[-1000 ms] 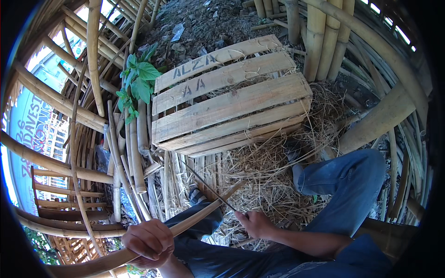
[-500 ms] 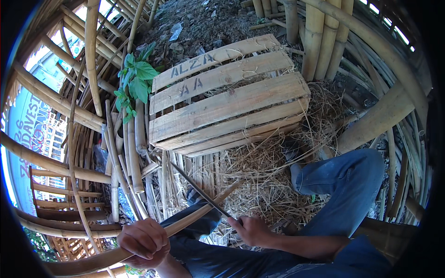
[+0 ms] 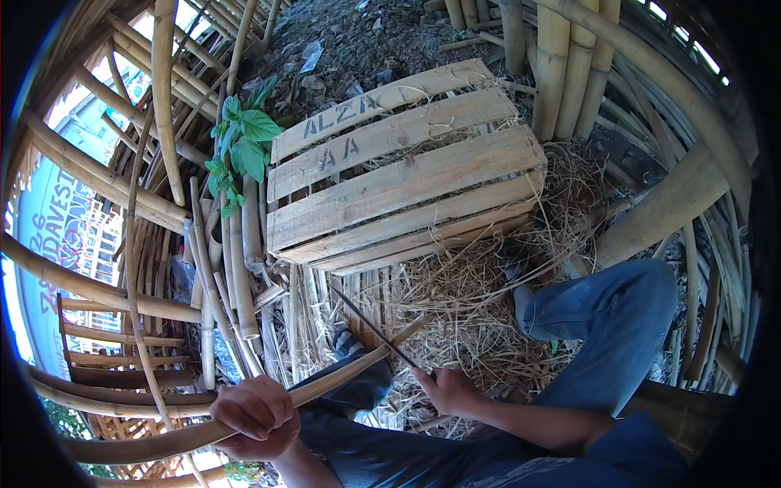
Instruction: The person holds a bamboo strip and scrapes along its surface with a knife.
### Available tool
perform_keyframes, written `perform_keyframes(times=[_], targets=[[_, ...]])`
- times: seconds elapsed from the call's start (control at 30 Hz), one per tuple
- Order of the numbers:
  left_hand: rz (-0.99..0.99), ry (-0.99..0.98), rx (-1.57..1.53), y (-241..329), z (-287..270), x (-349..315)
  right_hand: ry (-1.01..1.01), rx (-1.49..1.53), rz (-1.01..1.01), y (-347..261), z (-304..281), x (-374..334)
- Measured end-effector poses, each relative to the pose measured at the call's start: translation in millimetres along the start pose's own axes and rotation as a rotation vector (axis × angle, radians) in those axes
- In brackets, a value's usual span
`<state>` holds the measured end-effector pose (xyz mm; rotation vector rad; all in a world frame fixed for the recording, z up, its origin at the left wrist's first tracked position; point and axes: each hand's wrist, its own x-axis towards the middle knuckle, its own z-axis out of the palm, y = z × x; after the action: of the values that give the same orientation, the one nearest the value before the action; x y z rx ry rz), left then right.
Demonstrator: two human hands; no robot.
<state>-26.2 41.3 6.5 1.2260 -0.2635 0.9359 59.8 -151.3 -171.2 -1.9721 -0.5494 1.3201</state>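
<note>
A long split bamboo strip (image 3: 342, 376) runs slantwise from the lower left to the middle of the view. My left hand (image 3: 256, 415) is wrapped round it in a fist, with the narrower end pointing away to the right. In my right hand (image 3: 450, 390) is a knife (image 3: 364, 320) with a long, dark, narrow blade. Its handle is mostly hidden by my fingers. The blade crosses the strip near the far end and seems to rest against it, its tip pointing up and left.
A slatted wooden crate (image 3: 399, 183) lies beyond my hands. Bamboo shavings (image 3: 464, 325) cover the ground between my legs (image 3: 602, 325). Bamboo poles (image 3: 163, 301) form a frame on the left, beside a green plant (image 3: 244, 142). More thick bamboo (image 3: 667, 207) leans at the right.
The knife has slid right along the bamboo strip, nearer its far end, as my right hand moved slightly right and up. My left hand keeps its grip, a little higher in view.
</note>
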Motion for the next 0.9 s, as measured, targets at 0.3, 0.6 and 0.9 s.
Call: perform_keyframes(times=[0.3,0.6,0.9], targets=[[0.043,0.032,0.070,0.5,0.5,-0.8,-0.018,-0.081,-0.083,6.8,0.2,1.8],[0.029,-0.008,0.037,1.3,-2.6,-0.6,-0.024,-0.152,-0.149,6.8,2.6,-1.8],[0.036,0.006,0.006,3.3,-5.6,0.0,-0.078,-0.095,-0.111,9.7,3.3,2.1]])
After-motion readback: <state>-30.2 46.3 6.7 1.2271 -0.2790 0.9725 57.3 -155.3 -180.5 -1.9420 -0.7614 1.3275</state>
